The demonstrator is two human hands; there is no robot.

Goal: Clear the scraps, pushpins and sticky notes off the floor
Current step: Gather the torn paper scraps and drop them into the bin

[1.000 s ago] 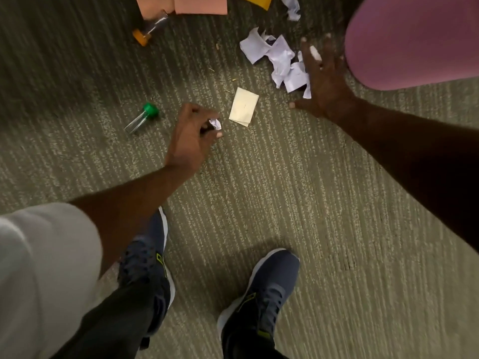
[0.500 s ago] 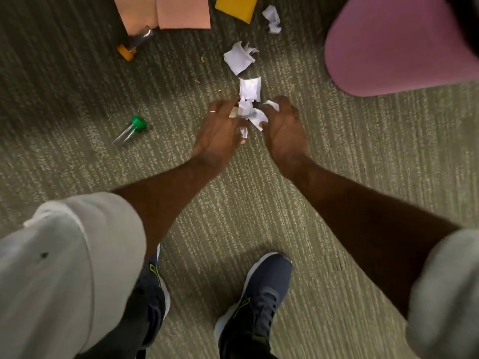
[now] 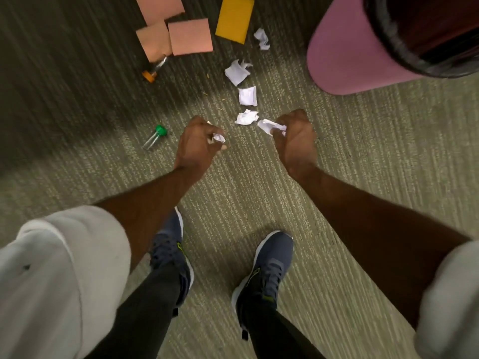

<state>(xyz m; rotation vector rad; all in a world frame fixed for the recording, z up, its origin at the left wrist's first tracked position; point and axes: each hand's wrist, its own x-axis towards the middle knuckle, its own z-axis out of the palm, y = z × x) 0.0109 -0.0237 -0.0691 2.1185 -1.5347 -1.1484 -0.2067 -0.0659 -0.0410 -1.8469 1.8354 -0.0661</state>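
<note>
**Both hands hold paper scraps over the littered carpet**

Ribbed olive carpet (image 3: 363, 177) carries everything. Pink bin (image 3: 350, 55) with black liner (image 3: 388, 35) stands at far right of the carpet. White sleeves, bare forearms. Two dark blue sneakers (image 3: 267, 270) with yellow-green accents at the near side; any logo is too blurred to read.

Left hand (image 3: 197, 143): fingers curled, gripping a crumpled white scrap (image 3: 218, 138) that shows at the fingertips. Right hand (image 3: 295, 136): closed into a fist around another white scrap (image 3: 269, 125), one end sticking out toward the left hand. The hands are apart, knuckles up.

Three pink sticky notes (image 3: 190, 36) lie at the far side, overlapping. Orange-yellow sticky note (image 3: 234, 19) lies just right of them.

Four loose white scraps (image 3: 248, 95) run in a line from just beyond the right hand up to the orange-yellow note, left of the bin.

Clear tube with green cap (image 3: 155, 137) lies left of the left hand. Clear tube with orange cap (image 3: 154, 69) lies with its end under a pink note.
</note>
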